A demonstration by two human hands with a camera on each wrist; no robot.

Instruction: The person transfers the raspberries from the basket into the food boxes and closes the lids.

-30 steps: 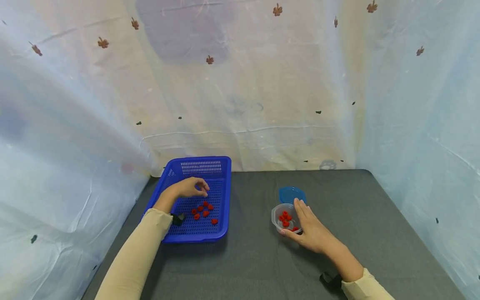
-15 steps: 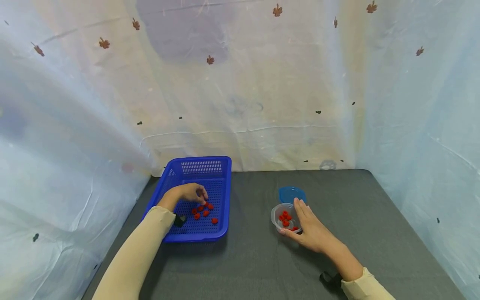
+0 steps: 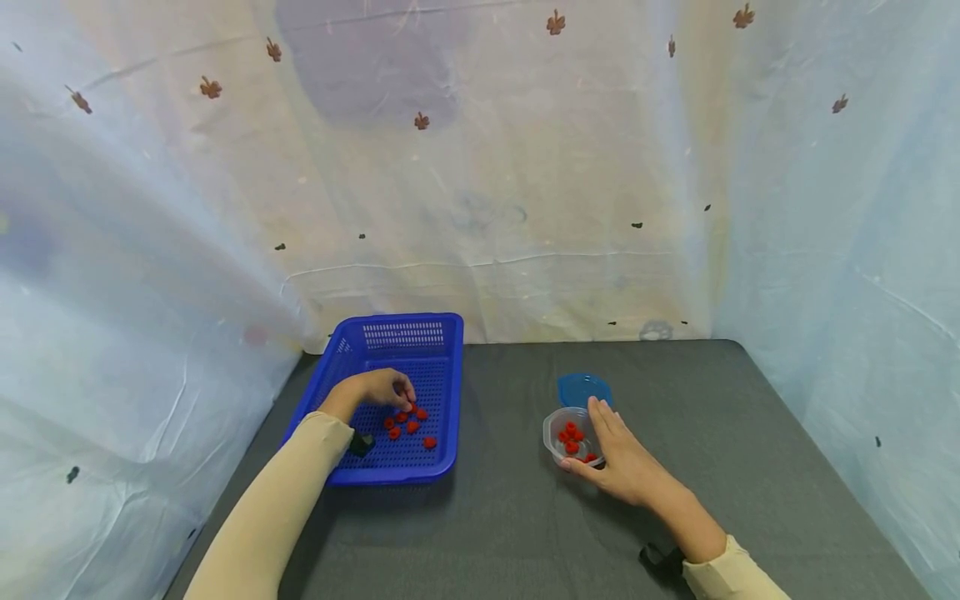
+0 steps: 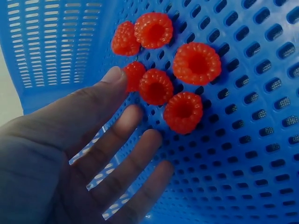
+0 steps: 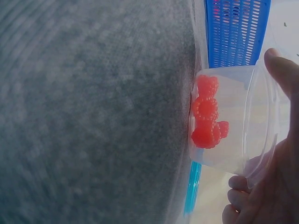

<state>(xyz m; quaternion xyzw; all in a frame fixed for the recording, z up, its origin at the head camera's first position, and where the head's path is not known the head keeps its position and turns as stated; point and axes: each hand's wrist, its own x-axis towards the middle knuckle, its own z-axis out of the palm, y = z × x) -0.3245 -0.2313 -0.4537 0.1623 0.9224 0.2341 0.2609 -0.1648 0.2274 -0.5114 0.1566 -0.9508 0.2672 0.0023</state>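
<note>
Left hand (image 3: 382,387), head view: is bending down inside the blue basket (image 3: 393,478), fingertips partly hiding the far end of a scatter of red raspberries (image 3: 412,427). Right hand (image 3: 626,462) is bracketing a clear container (image 3: 549,433) between thumb and fingers, masking the container's right side; several raspberries are showing at its bottom. A blue lid (image 3: 581,387) is lying just beyond, its near edge being hidden by container and fingertips. Both cream sleeves (image 3: 270,500) are running out of frame at the bottom; a dark strap (image 3: 362,444) is showing at each wrist, too small to make out.

Left wrist view: six raspberries are lying on the perforated basket floor. The thumb is overlapping one of them; three other fingers are standing apart from one another, and one digit is lying out of sight, so I cannot tell whether a raspberry is being pinched.

Right wrist view: the grey tablecloth (image 5: 93,116) is filling the left half. The thumb is resting at the container's rim, the palm being cropped by the right edge. Raspberries are blurring together through the cloudy wall. The lid is appearing edge-on; the basket is being cut off at the top, an indistinct pink patch showing at its slots.
</note>
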